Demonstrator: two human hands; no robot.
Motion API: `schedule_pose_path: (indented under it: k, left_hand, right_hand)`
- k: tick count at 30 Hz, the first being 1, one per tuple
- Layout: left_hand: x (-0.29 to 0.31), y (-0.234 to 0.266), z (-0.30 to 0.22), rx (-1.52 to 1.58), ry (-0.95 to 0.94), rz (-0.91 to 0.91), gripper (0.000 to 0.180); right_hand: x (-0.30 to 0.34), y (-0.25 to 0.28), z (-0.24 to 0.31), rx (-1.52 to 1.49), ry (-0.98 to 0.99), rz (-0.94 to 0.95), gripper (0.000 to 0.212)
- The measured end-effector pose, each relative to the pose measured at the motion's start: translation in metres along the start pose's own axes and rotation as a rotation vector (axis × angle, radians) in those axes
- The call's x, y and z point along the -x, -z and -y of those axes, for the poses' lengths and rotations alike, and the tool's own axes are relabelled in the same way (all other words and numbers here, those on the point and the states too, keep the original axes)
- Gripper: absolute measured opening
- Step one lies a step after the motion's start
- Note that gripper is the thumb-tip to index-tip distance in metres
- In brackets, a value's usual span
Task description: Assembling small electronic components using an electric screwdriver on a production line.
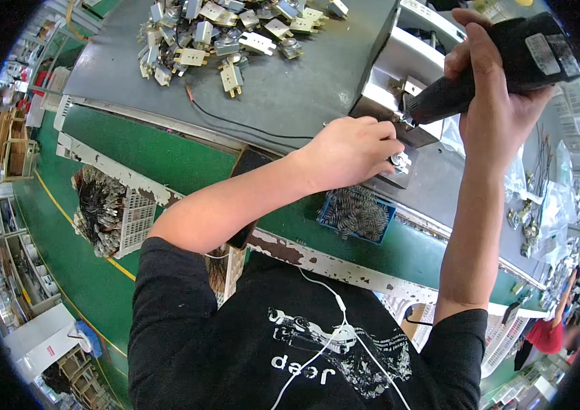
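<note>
My right hand (495, 102) wraps round a black power screwdriver (443, 94). The tool's tip points down and left at a silver metal fixture (409, 58) on the grey bench. Just in front of that tip, my left hand (355, 152) is closed, with curled fingers at a small shiny metal part (400, 162) beside the fixture's base. The fingers partly hide this part, so its full shape does not show. A thin black wire (255, 130) with a reddish end runs across the bench to my left hand.
Many small metal-and-white switch-like parts (232, 34) lie heaped at the bench's far left. Below its front edge sits a blue bin (355, 215) of springs. Clear plastic bags (553, 219) and loose metal pieces lie at right. A person in red (548, 335) is at lower right.
</note>
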State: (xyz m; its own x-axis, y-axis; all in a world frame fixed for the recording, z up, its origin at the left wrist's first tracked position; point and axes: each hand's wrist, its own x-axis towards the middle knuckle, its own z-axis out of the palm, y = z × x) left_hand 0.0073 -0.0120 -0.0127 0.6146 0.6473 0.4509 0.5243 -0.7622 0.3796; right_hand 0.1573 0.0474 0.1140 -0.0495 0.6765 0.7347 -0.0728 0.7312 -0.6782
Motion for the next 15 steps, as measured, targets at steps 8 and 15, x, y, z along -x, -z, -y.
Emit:
schedule_pose_path:
  k: [8,15]
  left_hand:
    - [-0.004,0.001,-0.001,0.068,0.088,0.061,0.029]
    - [-0.008,0.003,-0.002,0.046,0.095,0.117,0.029]
  right_hand:
    - [0.039,0.022,0.038,0.102,-0.132,-0.063,0.018]
    - [0.052,0.026,0.026,0.032,-0.135,-0.138,0.056]
